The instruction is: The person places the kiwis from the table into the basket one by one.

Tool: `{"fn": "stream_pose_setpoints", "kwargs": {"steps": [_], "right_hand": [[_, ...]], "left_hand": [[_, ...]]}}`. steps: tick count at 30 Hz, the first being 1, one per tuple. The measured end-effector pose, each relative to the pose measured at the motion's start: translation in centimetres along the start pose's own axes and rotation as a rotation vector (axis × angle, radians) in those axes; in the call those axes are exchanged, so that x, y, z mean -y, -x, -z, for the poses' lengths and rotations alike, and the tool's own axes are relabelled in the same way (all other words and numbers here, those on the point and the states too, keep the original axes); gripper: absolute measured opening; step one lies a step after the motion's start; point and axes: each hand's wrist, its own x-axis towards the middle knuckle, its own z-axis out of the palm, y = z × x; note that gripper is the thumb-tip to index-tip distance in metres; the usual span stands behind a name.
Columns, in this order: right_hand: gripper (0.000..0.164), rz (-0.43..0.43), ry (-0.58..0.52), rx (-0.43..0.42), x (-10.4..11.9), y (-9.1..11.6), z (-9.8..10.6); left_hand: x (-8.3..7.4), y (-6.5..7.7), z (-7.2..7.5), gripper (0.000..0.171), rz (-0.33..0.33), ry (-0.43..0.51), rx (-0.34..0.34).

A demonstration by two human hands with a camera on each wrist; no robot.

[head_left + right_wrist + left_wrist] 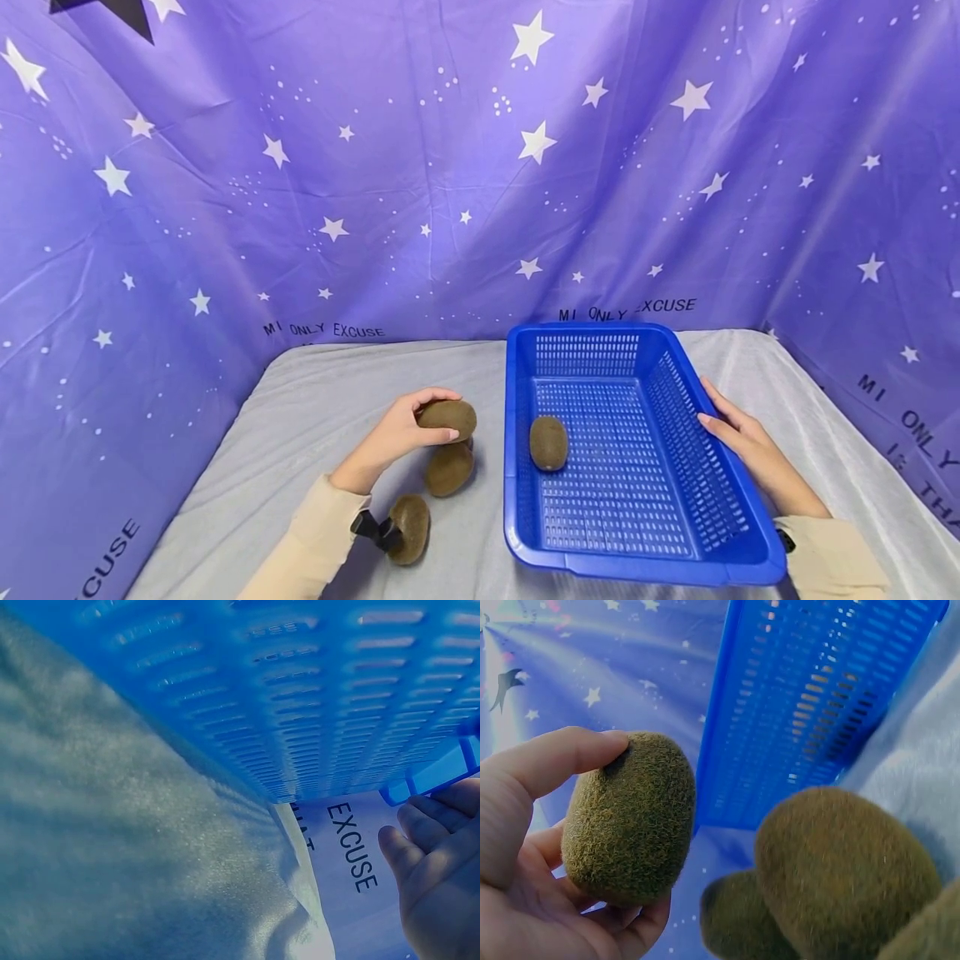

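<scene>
My left hand holds a brown, fuzzy kiwi between thumb and fingers, left of the blue basket. In the left wrist view this kiwi fills the grip, the fingers curled about its side. Just below it in the head view lies another kiwi, and nearer me a further one, partly covered by the black wrist strap. One kiwi lies inside the basket by its left wall. My right hand rests at the basket's right rim, its fingers extended and touching the edge.
A pale grey cloth covers the table under the basket and kiwis. Behind and on both sides hangs a purple curtain with white stars and printed words. The basket has slotted walls and stands close to the back curtain.
</scene>
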Motion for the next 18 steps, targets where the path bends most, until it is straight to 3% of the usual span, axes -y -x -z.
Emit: {"fn": "stream_pose_setpoints", "kwargs": {"steps": [13, 18], "right_hand": [[0.060, -0.007, -0.015, -0.002, -0.2, 0.1, 0.0], [0.059, -0.003, 0.002, -0.005, -0.1, 0.0, 0.0]], "left_hand": [[-2.1, -1.6, -2.3, 0.047, 0.031, 0.067, 0.032], [-2.8, -2.2, -3.5, 0.047, -0.015, 0.082, 0.066]]}}
